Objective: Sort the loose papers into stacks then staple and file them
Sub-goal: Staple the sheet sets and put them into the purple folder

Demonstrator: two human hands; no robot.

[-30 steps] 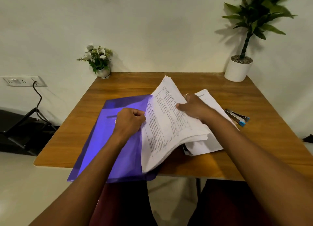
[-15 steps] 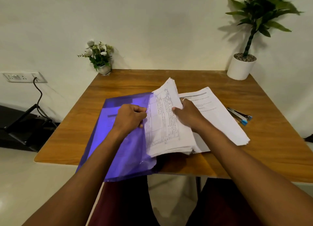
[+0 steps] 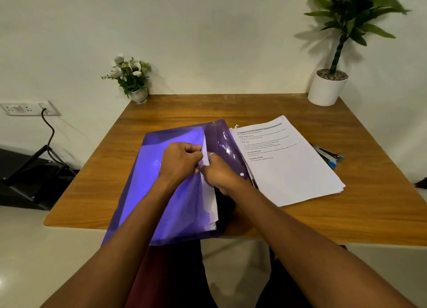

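1. A translucent purple plastic folder (image 3: pixel 161 192) lies on the near-left part of the wooden desk (image 3: pixel 346 215), its near edge hanging over the desk's front
2. A sheaf of white papers (image 3: pixel 211 199) sits partly inside the folder, its edge showing at the opening between the two hands
3. The left hand (image 3: pixel 179 161) is curled closed, pinching the folder's upper sheet at the opening, just left of the white sheaf
4. The right hand (image 3: pixel 219 172) is closed on the sheaf's edge, fingers touching the paper, just right of the left hand and resting over the folder's darker flap (image 3: pixel 225 143)
5. A stack of printed white pages (image 3: pixel 288 166) lies flat on the desk just right of the folder
6. A blue and grey stapler (image 3: pixel 330 157) lies beside the stack's right edge
7. At the far-left corner stands a small pot of white flowers (image 3: pixel 131 79); at the far right, a white pot with a green plant (image 3: pixel 328 88)
8. A pale wall (image 3: pixel 208 30) stands behind the desk, with a socket plate (image 3: pixel 25 107) and black cable (image 3: pixel 49 132) at left
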